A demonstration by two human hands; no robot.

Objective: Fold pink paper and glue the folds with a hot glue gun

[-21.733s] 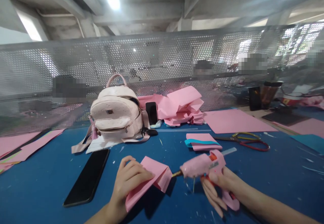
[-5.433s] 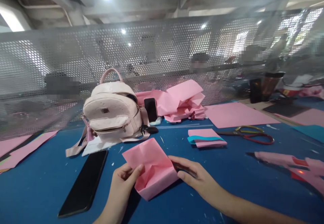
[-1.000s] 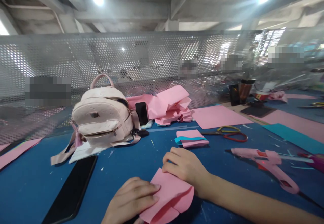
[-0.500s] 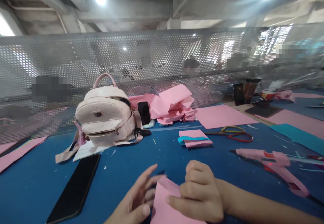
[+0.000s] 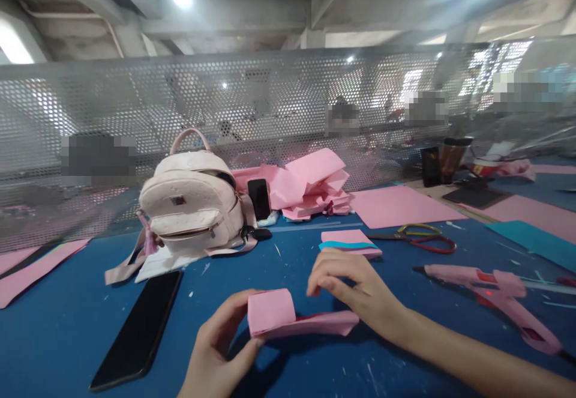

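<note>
Blue table (image 5: 67, 332) — two phones, one glue gun (image 5: 490, 293).

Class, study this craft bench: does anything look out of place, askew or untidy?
Yes. A heap of crumpled pink paper is piled against the mesh screen, not stacked flat. Small paper scraps litter the blue table. The glue gun lies on its side. The left hand holds a folded pink paper piece.
</note>
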